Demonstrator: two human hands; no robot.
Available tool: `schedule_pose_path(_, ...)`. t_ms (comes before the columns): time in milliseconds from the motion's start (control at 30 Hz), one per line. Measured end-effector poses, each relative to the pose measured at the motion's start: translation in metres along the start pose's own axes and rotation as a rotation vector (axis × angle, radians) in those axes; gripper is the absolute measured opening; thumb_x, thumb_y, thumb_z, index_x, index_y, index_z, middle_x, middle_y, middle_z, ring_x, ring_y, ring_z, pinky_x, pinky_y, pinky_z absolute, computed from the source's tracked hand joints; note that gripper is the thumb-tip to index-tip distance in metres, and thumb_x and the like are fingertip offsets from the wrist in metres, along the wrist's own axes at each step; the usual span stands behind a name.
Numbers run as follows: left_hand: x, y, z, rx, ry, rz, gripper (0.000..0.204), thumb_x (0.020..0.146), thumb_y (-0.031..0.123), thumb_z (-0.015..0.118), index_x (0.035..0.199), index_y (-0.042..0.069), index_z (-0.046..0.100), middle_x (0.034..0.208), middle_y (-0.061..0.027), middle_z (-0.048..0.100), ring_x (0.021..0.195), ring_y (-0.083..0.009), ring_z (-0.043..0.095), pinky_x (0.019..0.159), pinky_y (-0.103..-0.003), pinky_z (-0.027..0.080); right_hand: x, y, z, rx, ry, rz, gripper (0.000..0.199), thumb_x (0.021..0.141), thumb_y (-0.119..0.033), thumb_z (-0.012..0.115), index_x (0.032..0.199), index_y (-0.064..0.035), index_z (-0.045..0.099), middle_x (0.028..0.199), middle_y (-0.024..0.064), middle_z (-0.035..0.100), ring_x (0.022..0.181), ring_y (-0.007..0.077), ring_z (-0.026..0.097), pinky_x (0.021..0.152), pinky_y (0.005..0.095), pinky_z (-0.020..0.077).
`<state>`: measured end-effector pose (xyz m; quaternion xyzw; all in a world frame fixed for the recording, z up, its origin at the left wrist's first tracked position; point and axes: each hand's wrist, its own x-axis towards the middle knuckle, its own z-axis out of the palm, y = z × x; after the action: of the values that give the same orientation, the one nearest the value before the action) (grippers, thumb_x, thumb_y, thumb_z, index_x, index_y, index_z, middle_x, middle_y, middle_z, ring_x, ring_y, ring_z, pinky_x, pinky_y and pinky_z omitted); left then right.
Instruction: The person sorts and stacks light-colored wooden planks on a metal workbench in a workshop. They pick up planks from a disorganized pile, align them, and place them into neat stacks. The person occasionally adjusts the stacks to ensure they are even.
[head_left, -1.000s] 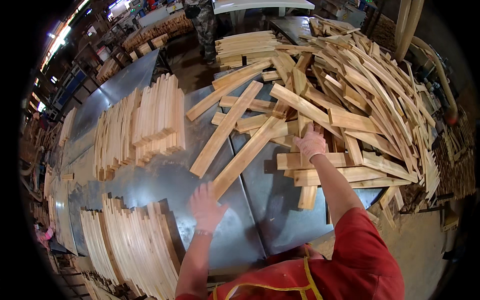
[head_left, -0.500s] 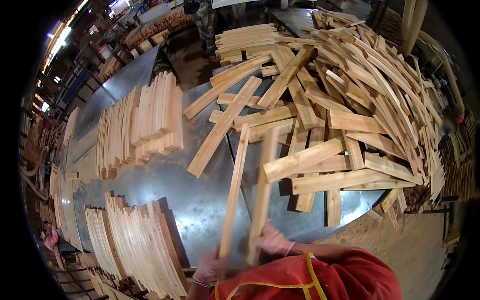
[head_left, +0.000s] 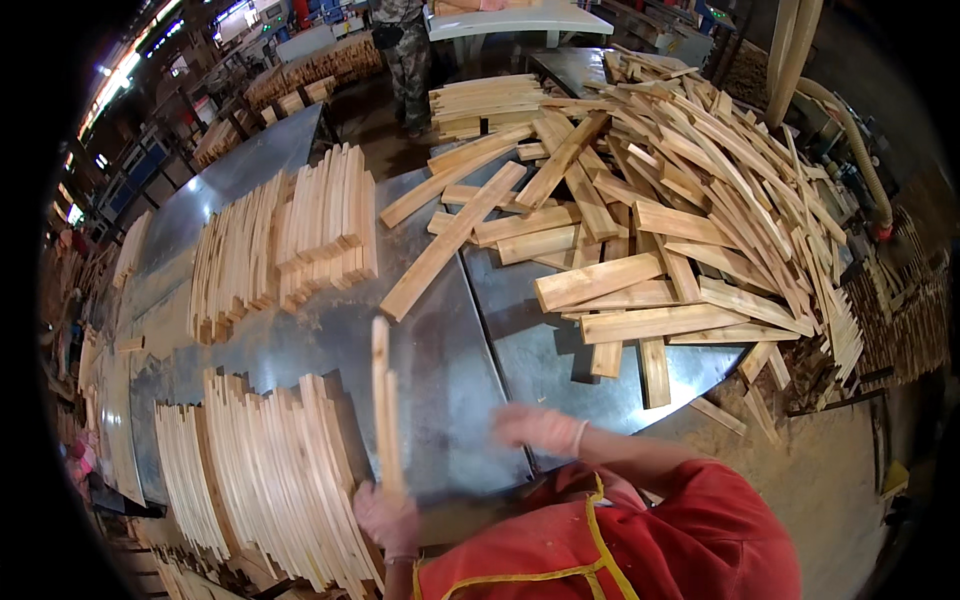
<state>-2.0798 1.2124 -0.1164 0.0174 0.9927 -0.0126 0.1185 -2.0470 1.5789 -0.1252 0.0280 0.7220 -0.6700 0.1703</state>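
My left hand (head_left: 388, 520), in a pale glove, grips the near ends of two thin wooden slats (head_left: 382, 400) standing on edge and pointing away over the metal table (head_left: 440, 370). Just to their left lies a row of slats stacked on edge (head_left: 270, 470). My right hand (head_left: 535, 428), also gloved and blurred by motion, hovers above the table's near edge with nothing in it. A large loose heap of wooden slats (head_left: 680, 200) covers the table's right half.
Two more rows of slats on edge (head_left: 290, 240) stand at the middle left of the table. A neat stack of slats (head_left: 485, 100) lies at the far end, and a person (head_left: 405, 50) stands behind it. Offcuts (head_left: 900, 320) are piled along the right edge.
Two slats were pulled from the heap toward me. They have swung left next to the near stacked row; my right hand has let go and only my left holds them.
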Motion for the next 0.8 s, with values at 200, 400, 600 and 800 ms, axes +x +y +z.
schedule_pose_path(200, 0.024, -0.045, 0.016, 0.088, 0.166, -0.234, 0.101, 0.081, 0.043, 0.078, 0.164, 0.01, 0.033, 0.168, -0.0146, 0.034, 0.157, -0.0363, 0.027, 0.129, -0.049, 0.022, 0.052, -0.095, -0.179, 0.802, 0.354, -0.385, 0.008, 0.096, -0.013, 0.066, 0.097, -0.0057, 0.063, 0.087, 0.0025, 0.061, 0.069, 0.0158, 0.057, 0.062, 0.0305, 0.0456)
schedule_pose_path(400, 0.074, 0.098, -0.021, -0.126, 0.185, 0.169, 0.099, 0.074, 0.034, 0.086, 0.158, 0.008, 0.041, 0.16, -0.0187, 0.041, 0.147, -0.0389, 0.038, 0.122, -0.051, 0.03, 0.193, -0.074, -0.345, 0.776, 0.996, -0.073, 0.025, 0.09, -0.027, 0.075, 0.095, -0.0067, 0.061, 0.079, 0.0077, 0.06, 0.051, 0.0206, 0.049, 0.048, 0.0355, 0.0384)
schedule_pose_path(600, 0.092, 0.207, -0.094, -0.332, 0.174, 0.58, 0.071, 0.09, 0.03, 0.08, 0.143, -0.008, 0.052, 0.139, -0.0325, 0.056, 0.132, -0.0515, 0.051, 0.115, -0.054, 0.042, 0.264, -0.037, -0.392, 0.907, 0.932, 0.162, 0.022, 0.089, -0.023, 0.081, 0.096, -0.0089, 0.065, 0.079, 0.0045, 0.061, 0.054, 0.0169, 0.054, 0.045, 0.0322, 0.0407)
schedule_pose_path(800, 0.15, 0.216, -0.039, -0.343, 0.097, 0.342, 0.093, 0.072, 0.03, 0.088, 0.152, 0.004, 0.048, 0.153, -0.0216, 0.047, 0.14, -0.0428, 0.048, 0.115, -0.052, 0.041, 0.212, -0.091, -0.308, 0.727, 0.594, 0.001, 0.019, 0.092, -0.023, 0.078, 0.1, -0.0078, 0.069, 0.08, 0.0031, 0.063, 0.067, 0.0128, 0.057, 0.057, 0.0321, 0.0448)
